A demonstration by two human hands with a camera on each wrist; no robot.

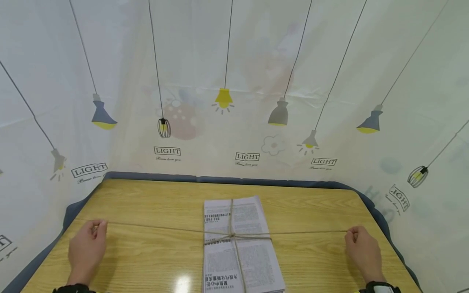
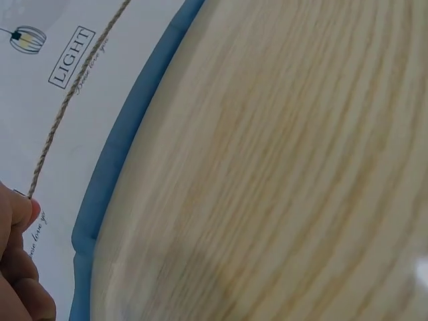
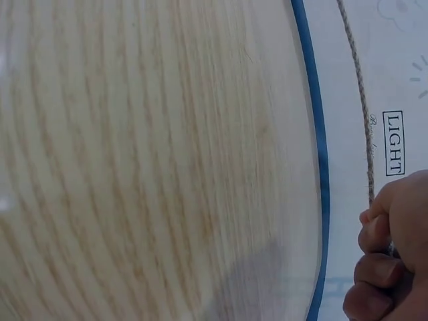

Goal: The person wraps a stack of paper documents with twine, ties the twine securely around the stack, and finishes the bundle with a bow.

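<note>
A stack of newspapers [image 1: 253, 260] lies on the table, bound crosswise with twine [image 1: 237, 256] that meets in a knot near its middle. From the knot, one twine end [image 1: 157, 227] stretches nearly straight to my left hand [image 1: 88, 248], which pinches it between thumb and fingers. The other twine end [image 1: 307, 232] runs out to the right, pinched by my right hand [image 1: 363, 250]. Both hands are wide apart, one on each side of the stack. In the left wrist view the twine [image 2: 63, 110] rises from the fingertips; the right wrist view shows curled fingers gripping the twine [image 3: 366, 127].
The wooden table [image 1: 154, 260] has a dark blue edge [image 1: 256, 182] along its back and sides. Behind it hangs a pale curtain [image 1: 205, 49] printed with lamps and lettering. A dark band [image 1: 75, 288] circles the left wrist, another [image 1: 379, 287] the right.
</note>
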